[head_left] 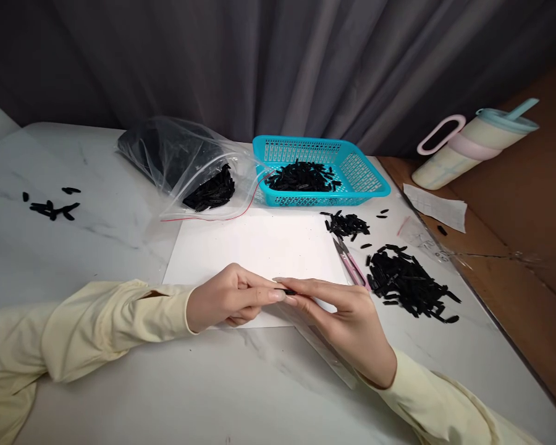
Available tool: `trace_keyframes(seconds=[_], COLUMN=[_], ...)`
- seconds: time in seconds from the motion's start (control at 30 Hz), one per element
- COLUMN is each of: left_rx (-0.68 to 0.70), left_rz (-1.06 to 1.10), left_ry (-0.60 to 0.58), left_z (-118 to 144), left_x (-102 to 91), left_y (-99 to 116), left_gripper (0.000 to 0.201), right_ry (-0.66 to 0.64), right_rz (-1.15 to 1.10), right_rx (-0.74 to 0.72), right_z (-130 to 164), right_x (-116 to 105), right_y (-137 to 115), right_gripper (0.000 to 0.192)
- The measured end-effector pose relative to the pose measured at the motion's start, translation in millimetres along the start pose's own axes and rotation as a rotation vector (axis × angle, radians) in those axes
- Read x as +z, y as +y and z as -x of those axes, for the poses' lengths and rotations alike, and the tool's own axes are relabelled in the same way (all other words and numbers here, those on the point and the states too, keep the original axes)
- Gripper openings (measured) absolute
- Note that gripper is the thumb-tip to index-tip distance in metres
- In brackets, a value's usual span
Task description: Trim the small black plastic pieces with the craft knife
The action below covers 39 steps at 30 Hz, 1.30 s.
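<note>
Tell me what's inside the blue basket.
The blue basket holds a loose heap of small black pieces, mostly toward its left side. The heap hides the basket floor beneath it.

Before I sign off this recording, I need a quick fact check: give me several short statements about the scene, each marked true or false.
1. Fingertips of the left hand and right hand meet at a small black piece. True.
2. A tumbler with a straw is right of the blue basket. True.
3. The snips lie inside that basket. False: the pink-handled snips lie just left of the larger loose pile.
4. The bag's contents are white. False: pieces visible in the clear bag are black.
5. Both sleeves are black. False: they are pale yellow.
</note>
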<state>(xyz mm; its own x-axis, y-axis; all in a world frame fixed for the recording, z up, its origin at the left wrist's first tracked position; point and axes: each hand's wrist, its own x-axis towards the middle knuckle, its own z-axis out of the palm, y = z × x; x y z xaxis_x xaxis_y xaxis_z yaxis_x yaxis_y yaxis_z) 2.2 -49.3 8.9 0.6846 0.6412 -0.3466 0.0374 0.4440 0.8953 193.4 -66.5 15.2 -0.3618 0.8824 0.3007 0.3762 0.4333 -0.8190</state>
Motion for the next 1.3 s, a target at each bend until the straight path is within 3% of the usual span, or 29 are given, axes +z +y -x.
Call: trace_keyframes(seconds=[0.2, 0.43, 0.6, 0.73, 0.87, 0.93, 0.97, 1.03, 1.1, 1.2, 1.3], left_rx=[-0.038, -0.072, -0.076, -0.097, -0.191, -0.224, -0.217, -0.176, -0.148, -0.147, -0.114], left_rz=[0.06, 0.084, 0.105, 0.201, 0.439, 0.567, 0.618, 0.694, 0.773, 0.912, 1.008], left_ry=[-0.02, -0.023, -0.039, -0.051, -0.092, -0.095, -0.089, -0.069, -0.04, 0.001, 0.002], left_z=[-1, -1, -1, -3, -10, -14, -16, -18, -19, -20, -21], left_x=[0.4, 1.0, 1.3, -1.8, -10.9, -15.7, -17.4, -18.8, -18.0, -15.4, -14.7], left_y=[3, 6, 6, 4, 3, 3, 2, 1, -1, -1, 0], left_gripper=[0.027, 0.029, 0.027, 0.028, 0.042, 0.047, 0.048, 0.05, 0.052, 0.054, 0.052], right_ry=[0.007, 0.018, 0.009, 0.021, 0.211, 0.377, 0.389, 0.266, 0.17, 0.038, -0.197], right_rz=[-0.052, -0.07, -0.077, -0.023, 0.314, 0.507, 0.572, 0.693, 0.79, 0.701, 0.519], right_rx=[0.105, 0.108, 0.084, -0.027, -0.214, -0.24, -0.22, -0.163, -0.134, -0.25, -0.311], right_z=[0, -1, 1, -4, -47, -84, -103, -131, -140, -118, -80], right_x=[0, -1, 0, -9, -38, -54, -60, -67, -63, -40, -11], right_y=[-2, -2, -1, -3, 2, 10, 14, 18, 15, -3, -23], right_gripper=[0.017, 0.016, 0.018, 0.019, 0.015, 0.01, 0.01, 0.014, 0.027, 0.018, 0.009])
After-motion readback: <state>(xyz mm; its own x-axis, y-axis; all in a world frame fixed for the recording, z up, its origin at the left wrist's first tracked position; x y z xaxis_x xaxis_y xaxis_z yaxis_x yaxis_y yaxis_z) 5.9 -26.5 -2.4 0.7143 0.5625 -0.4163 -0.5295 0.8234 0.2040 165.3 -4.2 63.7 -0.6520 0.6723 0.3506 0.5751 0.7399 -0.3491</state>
